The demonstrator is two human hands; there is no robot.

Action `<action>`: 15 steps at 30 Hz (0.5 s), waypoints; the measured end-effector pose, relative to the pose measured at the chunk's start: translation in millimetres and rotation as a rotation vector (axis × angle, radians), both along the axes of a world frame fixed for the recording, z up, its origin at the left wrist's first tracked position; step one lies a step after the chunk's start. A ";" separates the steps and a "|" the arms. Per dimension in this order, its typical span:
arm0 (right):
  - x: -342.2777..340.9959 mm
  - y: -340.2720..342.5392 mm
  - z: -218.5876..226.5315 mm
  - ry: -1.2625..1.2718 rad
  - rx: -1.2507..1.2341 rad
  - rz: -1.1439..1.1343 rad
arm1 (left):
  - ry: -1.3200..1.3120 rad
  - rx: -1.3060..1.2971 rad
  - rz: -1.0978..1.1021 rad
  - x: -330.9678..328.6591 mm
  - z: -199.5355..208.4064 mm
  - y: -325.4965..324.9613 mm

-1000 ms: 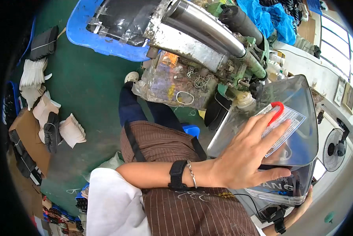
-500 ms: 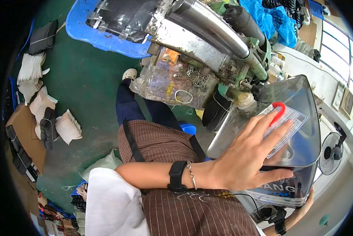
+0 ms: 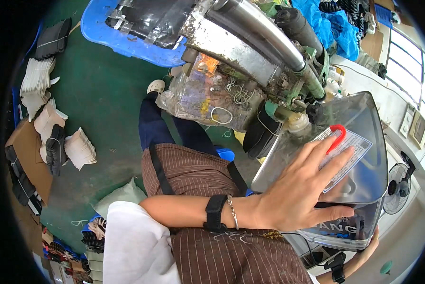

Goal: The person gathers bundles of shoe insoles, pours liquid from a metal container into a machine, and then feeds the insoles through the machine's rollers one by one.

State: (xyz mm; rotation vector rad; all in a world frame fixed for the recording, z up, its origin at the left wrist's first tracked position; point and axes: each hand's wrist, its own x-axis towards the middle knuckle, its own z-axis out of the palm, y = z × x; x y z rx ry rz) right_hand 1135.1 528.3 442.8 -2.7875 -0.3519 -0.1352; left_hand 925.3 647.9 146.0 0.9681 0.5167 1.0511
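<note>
A see-through, smoky-grey box (image 3: 361, 191) with rounded corners is tilted at the right, close to my body. It bears a white printed label and a red curved piece (image 3: 338, 137). My left hand (image 3: 302, 189) lies across its upper face, fingers spread over the label and the thumb stretched along the edge below. Low on the box's right side, my right hand (image 3: 371, 244) holds it from the far side; most of its fingers are hidden.
A worn machine with a steel roller (image 3: 260, 31) stands ahead, a plastic-covered, cluttered surface (image 3: 198, 97) beneath it. Beyond is a blue tub (image 3: 96, 28). Stacks of pale sheets (image 3: 80, 149) and a cardboard box (image 3: 27, 156) lie left on the green floor. A fan (image 3: 397, 189) stands at right.
The view has shifted very slightly. Both hands keep their places on the box, which stays tilted as before.
</note>
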 end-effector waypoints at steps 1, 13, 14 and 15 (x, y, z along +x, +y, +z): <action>-1.7 2.0 -1.6 0.000 0.000 0.000 | 0.002 0.002 0.002 0.2 -0.1 -0.3; -3.1 9.4 -8.0 -0.080 0.045 0.009 | 0.003 -0.009 0.031 1.5 0.7 -4.7; 11.5 1.3 3.4 -0.096 0.033 0.018 | 0.001 -0.013 0.037 -0.2 0.3 -4.4; 21.7 -4.3 7.6 -0.113 0.014 0.012 | -0.009 -0.023 0.032 3.2 -3.7 -4.0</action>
